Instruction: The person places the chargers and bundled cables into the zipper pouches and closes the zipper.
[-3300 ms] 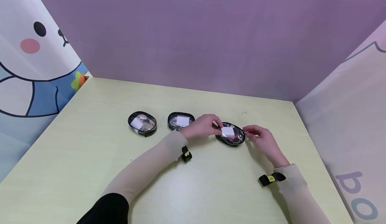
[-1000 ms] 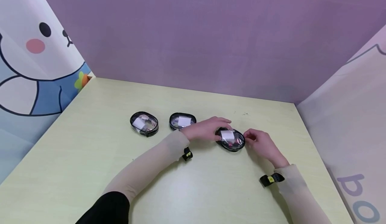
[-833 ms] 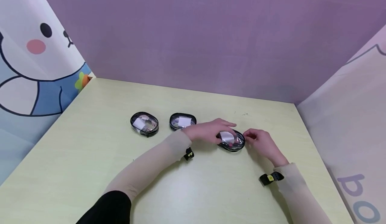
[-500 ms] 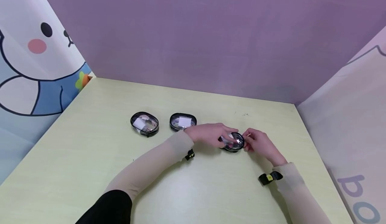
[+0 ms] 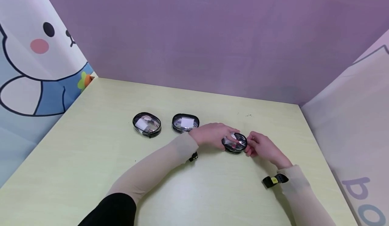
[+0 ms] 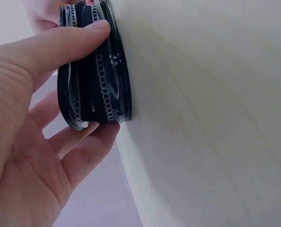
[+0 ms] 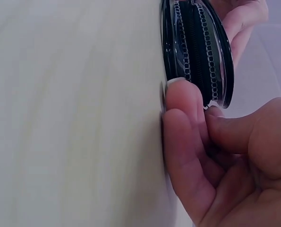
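Note:
A clear oval zip pouch (image 5: 238, 146) with black trim lies on the table at the right of the group; something white and something reddish show inside. My left hand (image 5: 214, 134) grips it from the left, thumb along its zipped side and other fingers round the far side and top, as the left wrist view shows. At the pouch's right end my right hand (image 5: 262, 147) pinches the zipper pull between thumb and forefinger; the pull is mostly hidden by the fingertips. The black zipper (image 7: 194, 47) runs between two rows of chain-pattern trim and looks closed along the stretch in view.
Two similar pouches stand to the left: one (image 5: 147, 125) holding a white charger and pale cable, another (image 5: 185, 122) close by my left forearm with white contents. A purple backdrop (image 5: 197, 40) rises behind the pale table (image 5: 91, 151), and printed cloths flank both sides.
The pouch has shifted slightly toward me. My left hand has slid further over its top, fingers now spread across it. My right hand stays at the right end, its fingers now lower.

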The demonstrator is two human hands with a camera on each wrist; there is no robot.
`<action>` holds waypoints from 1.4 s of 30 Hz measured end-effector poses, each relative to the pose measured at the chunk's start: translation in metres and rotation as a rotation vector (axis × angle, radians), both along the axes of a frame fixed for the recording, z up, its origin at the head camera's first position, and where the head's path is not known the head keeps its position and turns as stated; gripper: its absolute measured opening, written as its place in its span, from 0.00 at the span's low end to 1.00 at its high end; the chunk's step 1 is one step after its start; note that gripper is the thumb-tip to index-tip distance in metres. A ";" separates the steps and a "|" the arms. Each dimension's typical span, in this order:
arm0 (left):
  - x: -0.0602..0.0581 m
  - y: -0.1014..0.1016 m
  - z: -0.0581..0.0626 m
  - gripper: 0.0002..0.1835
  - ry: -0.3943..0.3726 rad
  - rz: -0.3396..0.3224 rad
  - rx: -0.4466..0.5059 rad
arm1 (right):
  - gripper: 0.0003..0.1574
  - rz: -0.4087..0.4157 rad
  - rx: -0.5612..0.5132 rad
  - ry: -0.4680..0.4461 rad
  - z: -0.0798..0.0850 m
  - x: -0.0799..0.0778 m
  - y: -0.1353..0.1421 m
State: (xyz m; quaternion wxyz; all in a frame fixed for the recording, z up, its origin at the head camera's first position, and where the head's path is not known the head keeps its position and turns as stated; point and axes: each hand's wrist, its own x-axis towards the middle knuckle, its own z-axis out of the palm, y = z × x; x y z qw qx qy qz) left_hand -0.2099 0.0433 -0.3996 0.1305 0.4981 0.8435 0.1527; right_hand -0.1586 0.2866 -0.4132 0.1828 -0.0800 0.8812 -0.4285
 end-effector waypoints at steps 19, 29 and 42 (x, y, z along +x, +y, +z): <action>0.001 -0.001 -0.001 0.34 -0.041 0.048 0.012 | 0.10 0.028 -0.094 -0.090 0.002 0.018 0.008; 0.002 -0.001 -0.003 0.34 -0.060 0.064 0.036 | 0.10 0.047 -0.120 -0.111 0.002 0.022 0.010; 0.003 -0.002 -0.002 0.32 -0.063 0.104 0.048 | 0.09 0.101 -0.123 -0.111 -0.002 0.024 0.011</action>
